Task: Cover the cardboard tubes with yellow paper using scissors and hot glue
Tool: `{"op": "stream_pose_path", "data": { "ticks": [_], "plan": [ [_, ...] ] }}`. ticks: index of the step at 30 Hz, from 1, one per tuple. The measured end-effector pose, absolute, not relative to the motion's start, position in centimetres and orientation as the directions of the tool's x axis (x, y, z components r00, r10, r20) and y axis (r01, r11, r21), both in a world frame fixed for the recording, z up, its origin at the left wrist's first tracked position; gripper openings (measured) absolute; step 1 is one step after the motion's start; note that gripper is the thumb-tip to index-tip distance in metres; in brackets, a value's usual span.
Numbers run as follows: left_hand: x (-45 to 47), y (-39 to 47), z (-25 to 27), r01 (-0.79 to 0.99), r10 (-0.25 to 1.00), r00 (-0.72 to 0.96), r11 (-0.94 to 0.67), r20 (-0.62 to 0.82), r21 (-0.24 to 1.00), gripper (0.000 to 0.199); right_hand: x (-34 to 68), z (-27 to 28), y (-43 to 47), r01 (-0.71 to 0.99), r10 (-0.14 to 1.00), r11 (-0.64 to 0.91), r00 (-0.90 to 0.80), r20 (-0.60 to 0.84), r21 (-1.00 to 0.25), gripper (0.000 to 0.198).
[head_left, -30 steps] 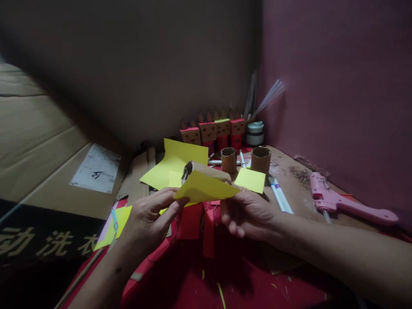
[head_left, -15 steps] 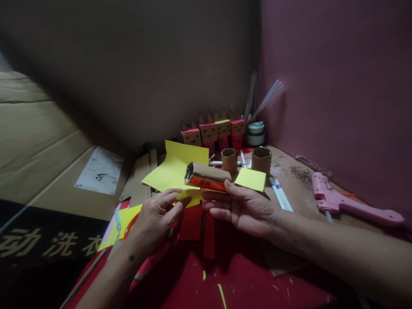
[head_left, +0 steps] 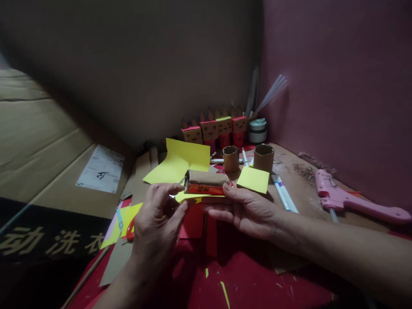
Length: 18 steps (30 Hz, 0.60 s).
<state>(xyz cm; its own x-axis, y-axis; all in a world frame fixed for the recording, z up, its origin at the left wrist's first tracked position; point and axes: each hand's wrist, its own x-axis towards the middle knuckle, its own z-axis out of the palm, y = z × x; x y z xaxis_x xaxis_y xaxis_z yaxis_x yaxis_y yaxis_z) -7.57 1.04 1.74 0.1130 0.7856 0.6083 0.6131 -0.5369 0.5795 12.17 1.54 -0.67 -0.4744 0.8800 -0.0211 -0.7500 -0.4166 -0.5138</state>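
A brown cardboard roll (head_left: 209,177) with a red printed side lies across the fingers of my right hand (head_left: 247,206), gripped under its thumb. Below the roll, a yellow paper strip (head_left: 193,197) is held against it by the same hand. My left hand (head_left: 157,219) is at the roll's left end, thumb and forefinger apart, the forefinger tip close to the end. Whether that fingertip touches the roll I cannot tell. Red paper strips (head_left: 193,223) show beneath the hands. Orange-red scissor handles (head_left: 130,229) are partly hidden by my left hand.
Behind the roll lies a bent yellow sheet (head_left: 180,161). Two cardboard tubes (head_left: 231,159) and a yellow-topped square piece (head_left: 253,179) stand right of it. Markers (head_left: 285,193) and a pink glue gun (head_left: 357,201) lie farther right. Several cardboard figures (head_left: 209,128) line the back.
My left hand has released the yellow strip and spread its thumb and forefinger near the roll's end. The roll, tilted before, now lies more level in my right hand.
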Motion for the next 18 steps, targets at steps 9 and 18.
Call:
{"op": "stream_pose_path", "data": {
  "ticks": [9,18],
  "plan": [
    [-6.93,0.85,1.68,0.459,0.798,0.141,-0.576,0.585,0.676,0.025,12.14,-0.64,1.69,-0.728,0.86,-0.471,-0.504,-0.078,-0.498,0.02],
    [-7.03,1.12,1.99,0.518,0.712,0.267,-0.674,0.649,0.527,0.017,12.19,-0.92,1.76,-0.72,0.842,-0.486,-0.537,-0.047,-0.495,0.021]
  ]
}}
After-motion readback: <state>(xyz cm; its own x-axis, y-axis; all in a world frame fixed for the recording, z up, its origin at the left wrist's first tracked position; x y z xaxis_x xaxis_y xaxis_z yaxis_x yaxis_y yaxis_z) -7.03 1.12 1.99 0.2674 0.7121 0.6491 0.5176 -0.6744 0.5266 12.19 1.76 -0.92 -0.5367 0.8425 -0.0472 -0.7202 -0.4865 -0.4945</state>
